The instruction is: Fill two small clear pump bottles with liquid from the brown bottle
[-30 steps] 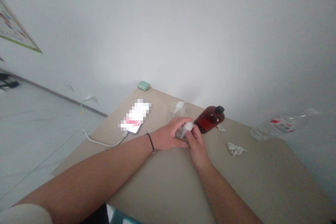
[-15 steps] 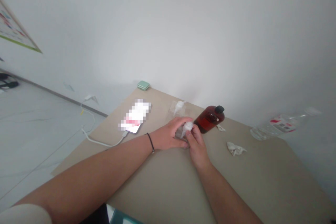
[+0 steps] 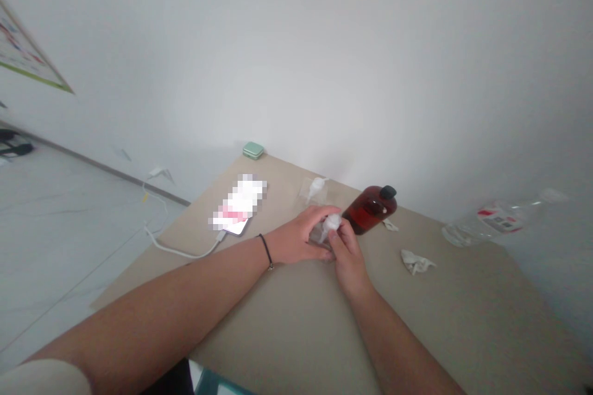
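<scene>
The left hand and the right hand meet above the table, close to its far edge. Together they hold a white wad and a clear plastic piece directly beneath it. The left hand is closed around the far side of the pair, fingers held together and curved over the top. The right hand pinches from the near side, with its thumb and fingers pressed against the white wad. The wad appears to be tissue, but the hands partly hide it, and the exact shape of the plastic piece cannot be determined from this view.

A black cord bracelet is worn on the left wrist. A dark red bottle with a black cap stands just beyond the hands, close to the right hand. A clear plastic bag lies on the table to the left of the bottle, with a white scrap on it. A crumpled tissue and a smaller paper scrap lie to the right of the bottle.

Farther left, a phone lies on the table with its screen pixelated, connected to a white cable. A small green case sits at the far corner. A clear plastic bottle lies on its side at the far right.
</scene>
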Available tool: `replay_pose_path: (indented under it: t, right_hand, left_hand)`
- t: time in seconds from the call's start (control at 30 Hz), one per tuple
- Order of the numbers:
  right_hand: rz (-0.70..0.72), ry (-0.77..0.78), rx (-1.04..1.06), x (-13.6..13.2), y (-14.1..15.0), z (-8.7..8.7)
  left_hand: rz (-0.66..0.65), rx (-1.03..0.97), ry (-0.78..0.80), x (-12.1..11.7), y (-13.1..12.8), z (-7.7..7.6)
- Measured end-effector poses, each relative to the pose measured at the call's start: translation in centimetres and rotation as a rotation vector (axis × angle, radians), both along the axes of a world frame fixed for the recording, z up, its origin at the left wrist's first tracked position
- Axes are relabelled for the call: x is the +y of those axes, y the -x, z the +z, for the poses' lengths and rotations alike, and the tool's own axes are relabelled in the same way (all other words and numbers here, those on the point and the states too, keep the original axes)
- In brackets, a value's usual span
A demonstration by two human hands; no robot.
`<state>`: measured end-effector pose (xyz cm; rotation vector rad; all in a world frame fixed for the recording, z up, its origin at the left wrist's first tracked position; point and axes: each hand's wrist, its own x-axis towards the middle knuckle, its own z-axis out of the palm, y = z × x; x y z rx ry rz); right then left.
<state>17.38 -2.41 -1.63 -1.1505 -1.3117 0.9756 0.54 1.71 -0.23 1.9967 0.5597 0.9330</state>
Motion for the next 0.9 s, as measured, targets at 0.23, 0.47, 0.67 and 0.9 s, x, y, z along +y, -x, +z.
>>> replay_pose_path:
  t: [0.23,0.47,0.67,0.9]
  right_hand:
    - [0.0,-0.005,0.009,0.03,-0.12,-0.34]
    - [0.009,-0.009,-0.004,0.01,-0.02,-0.16]
    - [-0.004,0.0,-0.009,-0.05,-0.08,-0.06]
    - [-0.009,0.003,-0.019,-0.13,0.04,0.16]
  left_hand:
    - [-0.003,-0.007,-0.002,-0.01,0.01,0.02]
    - [0.006,-0.012,-0.001,-0.05,-0.02,0.08]
    - [-0.007,0.001,-0.007,-0.03,0.05,0.14]
    - [-0.002,0.02,0.015,-0.06,0.07,0.22]
